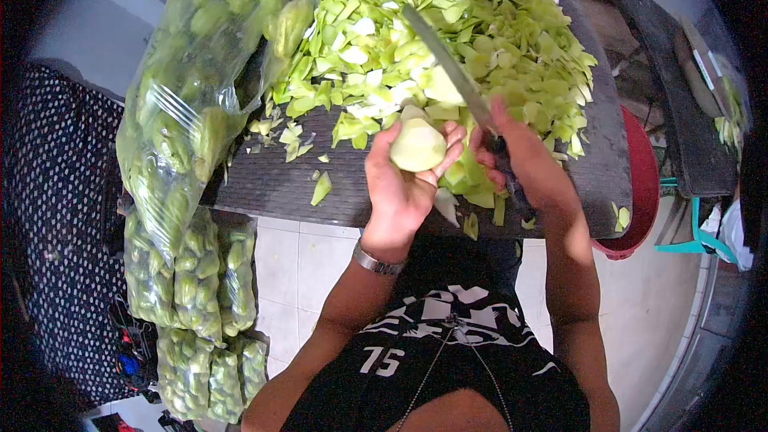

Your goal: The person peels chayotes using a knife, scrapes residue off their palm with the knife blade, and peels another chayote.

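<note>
In the middle of the head view my left hand [392, 184], with a metal watch on its wrist, holds a peeled pale green chayote [418, 144] in cupped fingers. My right hand [512, 156] is closed round the dark handle of a long knife [446, 62]. Its blade points up and to the left, above the heap of green peelings [512, 48]; I cannot tell whether it touches the chayote. Thin slices and peel pieces cover much of the dark table [272, 184] beyond my hands, and a few scraps lie near its front edge.
A large clear plastic bag of unpeeled chayotes [200, 72] leans on the table's left side. Several smaller filled bags [196, 272] are on the floor below. A red tub [636, 184] stands under the right edge, near a dark chair [664, 72] and a teal frame [700, 232].
</note>
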The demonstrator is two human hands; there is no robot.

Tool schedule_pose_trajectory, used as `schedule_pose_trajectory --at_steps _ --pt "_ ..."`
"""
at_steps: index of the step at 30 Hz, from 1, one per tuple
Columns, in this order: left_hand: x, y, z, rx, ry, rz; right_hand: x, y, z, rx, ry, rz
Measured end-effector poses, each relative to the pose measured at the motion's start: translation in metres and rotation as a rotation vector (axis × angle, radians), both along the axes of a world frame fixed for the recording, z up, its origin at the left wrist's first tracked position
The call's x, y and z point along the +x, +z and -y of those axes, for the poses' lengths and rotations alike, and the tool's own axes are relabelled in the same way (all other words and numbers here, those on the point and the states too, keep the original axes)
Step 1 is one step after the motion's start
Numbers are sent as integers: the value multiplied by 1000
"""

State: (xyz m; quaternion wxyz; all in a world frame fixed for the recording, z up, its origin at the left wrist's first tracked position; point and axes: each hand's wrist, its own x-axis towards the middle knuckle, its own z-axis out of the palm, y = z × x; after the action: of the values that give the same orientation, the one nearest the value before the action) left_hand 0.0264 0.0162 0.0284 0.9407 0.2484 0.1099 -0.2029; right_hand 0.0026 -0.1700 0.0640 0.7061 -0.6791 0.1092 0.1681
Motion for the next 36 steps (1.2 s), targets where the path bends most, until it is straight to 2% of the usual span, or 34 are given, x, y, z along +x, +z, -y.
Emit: schedule_pose_trajectory --at_steps 2,4,6,11,13,16,19,22,26,29,32,35,36 --pt "-4 4 -4 -51 21 -21 -3 2 2 34 -61 -9" --pt "4 -18 -24 -174 -184 168 -7 4 3 72 -106 -10" --pt "7 -27 -32 -167 -263 253 -8 -3 8 110 -79 100" --pt "-8 -4 -21 247 -149 244 -19 6 7 206 -161 235" --pt "-12 1 -19 258 -135 233 -23 13 6 241 -187 295" --pt "-13 -3 -22 223 -200 283 -27 10 11 337 -77 346" --pt "-14 3 -23 199 -239 248 -26 9 10 -57 13 205" --pt "-7 -6 -37 55 -331 278 -33 13 -7 -534 53 422" --pt "-13 -17 -33 178 -268 326 -40 28 -8 -710 114 483" --pt "-25 3 -23 311 -161 209 -39 28 -4 -814 95 531" --pt "-23 -3 -26 333 -258 318 -38 21 -4 -865 99 559" --pt "-21 -24 -23 444 -194 545 -42 18 -11 -859 144 570" --pt "-17 -22 -22 505 -135 737 -42 14 -15 -869 153 601"
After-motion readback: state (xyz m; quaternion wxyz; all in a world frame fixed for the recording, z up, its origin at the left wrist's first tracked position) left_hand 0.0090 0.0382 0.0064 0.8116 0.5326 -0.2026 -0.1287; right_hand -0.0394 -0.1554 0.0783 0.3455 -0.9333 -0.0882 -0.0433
